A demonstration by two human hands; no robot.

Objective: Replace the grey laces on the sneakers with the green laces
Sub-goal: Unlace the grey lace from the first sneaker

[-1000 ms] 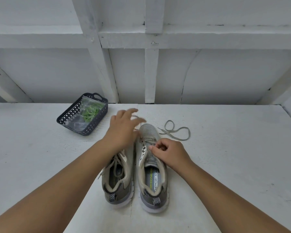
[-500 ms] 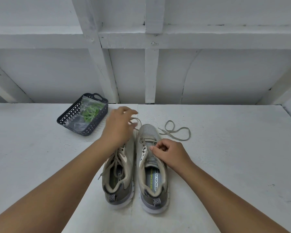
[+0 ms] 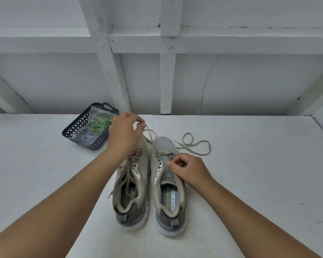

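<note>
Two grey sneakers stand side by side, heels toward me. The left sneaker (image 3: 131, 194) is fully laced in grey. The right sneaker (image 3: 169, 185) has most eyelets empty; its grey lace (image 3: 194, 148) trails out to the right on the table. My left hand (image 3: 124, 134) is raised beyond the toes and pinches a length of that grey lace, which runs taut down to the right sneaker's lowest eyelets. My right hand (image 3: 187, 169) grips the right sneaker's tongue and eyelet edge. The green laces (image 3: 99, 123) lie in a clear bag inside the basket.
A dark perforated basket (image 3: 76, 127) sits at the back left of the white table (image 3: 250, 183). A white framed wall (image 3: 166, 71) rises right behind the table's far edge.
My left hand has moved away from me and to the left, closing its fingers on the grey lace and drawing it out of the right sneaker. My right hand has stayed on the shoe.
</note>
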